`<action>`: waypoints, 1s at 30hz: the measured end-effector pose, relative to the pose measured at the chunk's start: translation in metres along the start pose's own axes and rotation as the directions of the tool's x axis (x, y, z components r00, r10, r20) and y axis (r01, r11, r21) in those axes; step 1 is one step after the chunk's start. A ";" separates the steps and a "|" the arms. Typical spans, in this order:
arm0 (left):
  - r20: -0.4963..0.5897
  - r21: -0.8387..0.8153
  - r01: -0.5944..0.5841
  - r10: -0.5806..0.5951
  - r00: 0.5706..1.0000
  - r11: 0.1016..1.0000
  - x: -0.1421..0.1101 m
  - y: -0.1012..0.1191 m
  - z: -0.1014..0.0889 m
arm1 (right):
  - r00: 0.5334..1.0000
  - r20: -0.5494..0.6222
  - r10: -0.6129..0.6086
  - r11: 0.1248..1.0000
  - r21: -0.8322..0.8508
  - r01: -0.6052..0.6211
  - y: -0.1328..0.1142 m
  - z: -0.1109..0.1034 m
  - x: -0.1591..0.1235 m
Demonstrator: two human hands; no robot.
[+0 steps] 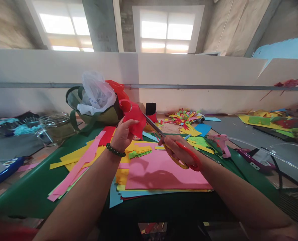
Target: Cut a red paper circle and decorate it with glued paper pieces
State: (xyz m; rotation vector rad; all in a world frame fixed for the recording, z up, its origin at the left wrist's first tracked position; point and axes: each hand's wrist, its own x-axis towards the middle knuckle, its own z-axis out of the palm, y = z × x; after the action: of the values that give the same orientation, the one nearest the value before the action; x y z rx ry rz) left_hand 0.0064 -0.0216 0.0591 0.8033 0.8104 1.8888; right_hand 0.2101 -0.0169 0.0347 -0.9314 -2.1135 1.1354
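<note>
My left hand (125, 132), with a dark bead bracelet on its wrist, pinches a curling piece of red paper (136, 117) in the air over the table. In my right hand (177, 147) is a pair of scissors (194, 159) with red and yellow handles. The blades point up and left, and their tips are at the right edge of the red paper. Whether they touch or cut it is hard to tell. Below both hands lies a stack of coloured sheets with a pink sheet (161, 170) on top. Small green and yellow strips (140, 152) rest on it.
Pink and yellow strips (88, 157) lie to the left. Behind them stands a green bag (101, 115) stuffed with plastic bags. A phone (151, 108) stands upright at the back, near a heap of paper flowers (185, 116). A pink glue gun (222, 144) is on the right.
</note>
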 end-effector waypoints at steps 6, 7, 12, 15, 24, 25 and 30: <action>0.022 0.001 0.020 -0.020 1.000 1.000 0.000 0.002 -0.001 | 1.000 0.006 -0.006 1.000 0.017 0.005 0.001 0.000 0.000; 0.023 0.002 0.022 -0.022 0.999 1.000 0.000 0.002 0.000 | 1.000 0.006 -0.007 1.000 0.019 0.007 0.001 0.000 0.000; 0.008 0.005 0.036 -0.036 0.999 0.999 0.000 0.004 0.000 | 1.000 0.007 -0.016 0.999 0.036 0.016 0.003 0.000 0.000; 0.003 0.018 0.054 -0.054 0.999 0.998 0.000 0.004 -0.001 | 1.000 -0.003 -0.011 0.999 0.034 0.011 0.002 0.000 0.000; 0.011 0.051 0.091 -0.091 0.996 0.995 0.002 0.007 -0.005 | 1.000 0.009 -0.010 0.998 0.061 0.010 0.004 0.000 0.001; 0.018 0.057 0.095 -0.096 0.995 0.994 0.002 0.007 -0.005 | 1.000 0.009 -0.014 0.999 0.053 0.014 0.004 -0.001 0.001; 0.075 0.079 0.060 -0.066 0.995 0.995 0.001 0.010 -0.006 | 0.993 0.059 -0.102 0.995 -0.013 0.103 0.003 -0.008 0.000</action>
State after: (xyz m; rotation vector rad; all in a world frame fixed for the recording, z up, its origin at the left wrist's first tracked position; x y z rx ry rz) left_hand -0.0028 -0.0258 0.0637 0.8829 0.8543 1.7690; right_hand 0.2173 -0.0120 0.0361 -0.7963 -2.1933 1.1082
